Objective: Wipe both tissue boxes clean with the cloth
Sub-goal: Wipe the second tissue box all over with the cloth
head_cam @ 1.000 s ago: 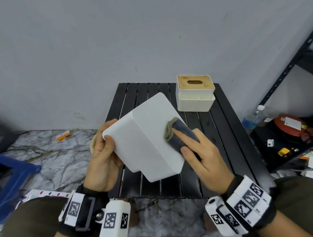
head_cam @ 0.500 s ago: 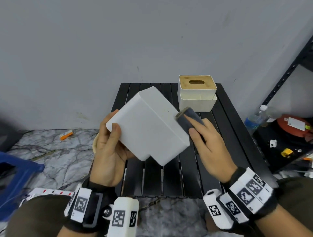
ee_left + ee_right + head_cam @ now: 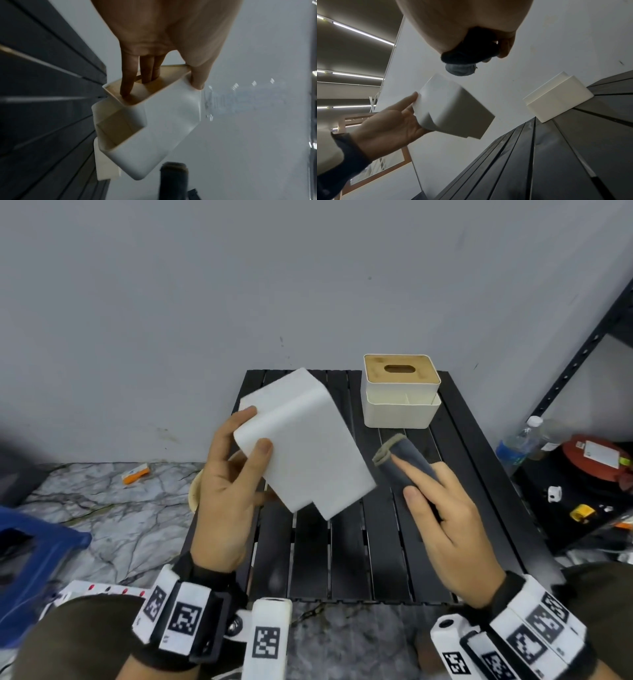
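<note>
right hand: cloth pinned folded under extended fingers, off the box, frame centre-right | left hand: box gripped, thumb on its face, fingers in underside, tilted above table | advice: box to be rotated, unwiped faces pressed flat | box white, matte, stepped | second box upper right, wood lid.

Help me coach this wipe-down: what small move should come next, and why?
Probably bring the cloth back onto the held box. The right hand holds it just off the box's right edge, touching nothing, while the left hand keeps that box tilted above the table.
</note>
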